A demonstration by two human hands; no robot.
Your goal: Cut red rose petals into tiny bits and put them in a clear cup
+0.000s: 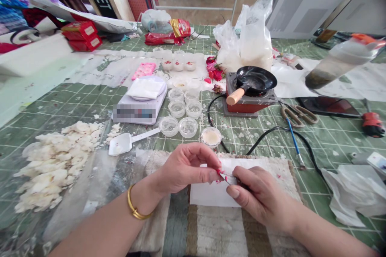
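My left hand [187, 168] pinches a tiny red petal piece [219, 172] between thumb and fingertips. My right hand [259, 196] is closed around a thin metal tool [231, 179], whose tip meets the red piece. Both hands hover over a white sheet of paper [211, 194] lying on a striped cloth [217, 229]. A gold bangle [134, 207] circles my left wrist. Small red crumbs dot the paper under the fingers.
Several small clear cups [181, 114] stand by a white scale [140, 106] and a white scoop [125, 142]. A heap of white wax flakes [57, 160] lies left. A black pan [255, 80] sits on a red hotplate [250, 102]; scissors [298, 114], a black cable [271, 134] and plastic bags [250, 36] are around.
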